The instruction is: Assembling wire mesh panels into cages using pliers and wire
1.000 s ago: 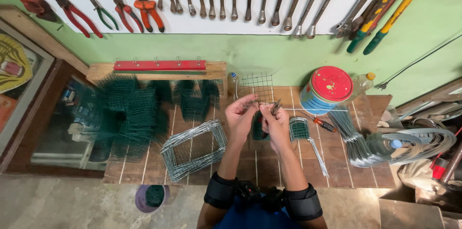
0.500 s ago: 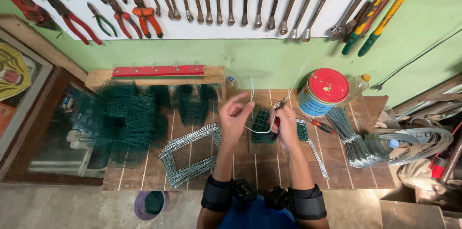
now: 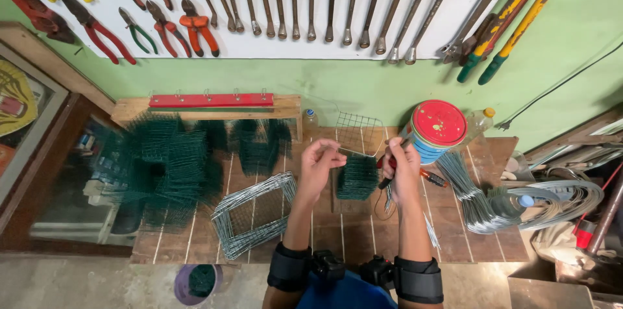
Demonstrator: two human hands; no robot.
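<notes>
My left hand [image 3: 320, 161] is raised over the wooden workbench [image 3: 500, 244], its fingers pinched on a thin wire [image 3: 355, 152] that runs across to my right hand [image 3: 401, 167]. My right hand grips red-handled pliers [image 3: 385, 173] and the other end of that wire. Just below and between the hands lies a small stack of green wire mesh [image 3: 357, 178]. A bare grey mesh square [image 3: 359, 132] leans near the wall behind the hands.
Stacks of green mesh [image 3: 170, 160] cover the bench's left side. A pile of grey wire frames [image 3: 254, 213] lies front left. A red-lidded tin [image 3: 436, 130], plastic bottles and wire bundles [image 3: 474, 198] sit right. Pliers and wrenches hang above.
Both hands have dropped a little and drawn apart, stretching the thin wire between them. The view has shifted slightly.
</notes>
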